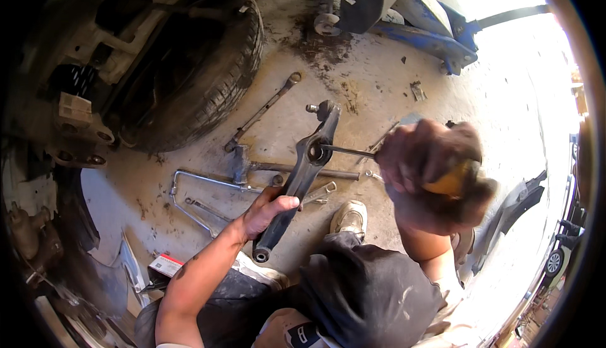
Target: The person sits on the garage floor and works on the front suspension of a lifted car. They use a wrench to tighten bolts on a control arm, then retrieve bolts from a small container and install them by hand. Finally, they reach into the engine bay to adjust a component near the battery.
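Observation:
My left hand (268,212) grips a black metal suspension arm (293,192) near its lower end, with the arm slanting up and away from me. A ball stud juts from its far end, and a round bore (317,152) sits below that. My right hand (435,171), blurred, is wrapped round a yellow screwdriver handle (451,181); its long thin shaft (350,151) reaches left into the bore. Under the arm on the concrete floor lie a hammer (242,166), a long wrench (264,109), a bent silver bar (196,181) and several spanners (325,190).
A tyre (230,70) and car underbody (82,114) fill the upper left. A blue trolley jack (429,45) stands at the top right. A black part (517,209) lies at right and a red-white box (167,266) lower left. My shoe (350,217) is below the tools.

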Motion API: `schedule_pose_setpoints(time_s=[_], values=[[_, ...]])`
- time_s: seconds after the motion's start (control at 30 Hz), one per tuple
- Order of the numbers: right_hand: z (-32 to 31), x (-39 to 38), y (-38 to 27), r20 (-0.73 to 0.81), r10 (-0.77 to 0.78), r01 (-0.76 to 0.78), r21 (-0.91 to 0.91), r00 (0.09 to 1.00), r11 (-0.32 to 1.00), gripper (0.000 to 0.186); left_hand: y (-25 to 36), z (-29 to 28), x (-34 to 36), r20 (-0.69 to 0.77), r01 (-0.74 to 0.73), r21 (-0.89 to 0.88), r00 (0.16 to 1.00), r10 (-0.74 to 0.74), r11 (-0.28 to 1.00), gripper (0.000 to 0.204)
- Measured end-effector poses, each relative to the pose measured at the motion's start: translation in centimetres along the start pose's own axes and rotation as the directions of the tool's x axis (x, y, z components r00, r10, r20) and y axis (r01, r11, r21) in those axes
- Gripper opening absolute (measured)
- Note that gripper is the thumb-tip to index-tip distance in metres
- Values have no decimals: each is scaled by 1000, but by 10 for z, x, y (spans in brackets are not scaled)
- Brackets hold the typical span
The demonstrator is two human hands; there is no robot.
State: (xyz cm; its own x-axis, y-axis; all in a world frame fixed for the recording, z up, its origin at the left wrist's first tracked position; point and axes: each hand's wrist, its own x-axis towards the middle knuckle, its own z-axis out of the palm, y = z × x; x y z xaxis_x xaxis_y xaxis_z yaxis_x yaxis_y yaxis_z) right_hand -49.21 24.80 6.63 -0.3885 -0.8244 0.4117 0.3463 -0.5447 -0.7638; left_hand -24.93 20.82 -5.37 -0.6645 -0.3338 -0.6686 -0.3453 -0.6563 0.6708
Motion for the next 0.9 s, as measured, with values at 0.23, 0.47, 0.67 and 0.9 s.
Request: schedule_pose_setpoints(time_s=[0.23,0.47,0.67,0.9], values=[[-3,23,-46,155,-148,150,3,977,989,40,-3,4,12,-1,8,14,1000,-8,1000,45],[-36,12,-45,43,-158,161,-73,987,984,41,-3,-2,21,-75,-27,164,996,40,986,50],[-105,-5,30,-286,38,-280,-888,957,365,27,-14,-21,25,-165,-69,234,980,109,970,48],[-209,-108,84,-411,441,-306,-906,798,-292,38,8,-20,34,-272,32,894,831,485,447,53]])
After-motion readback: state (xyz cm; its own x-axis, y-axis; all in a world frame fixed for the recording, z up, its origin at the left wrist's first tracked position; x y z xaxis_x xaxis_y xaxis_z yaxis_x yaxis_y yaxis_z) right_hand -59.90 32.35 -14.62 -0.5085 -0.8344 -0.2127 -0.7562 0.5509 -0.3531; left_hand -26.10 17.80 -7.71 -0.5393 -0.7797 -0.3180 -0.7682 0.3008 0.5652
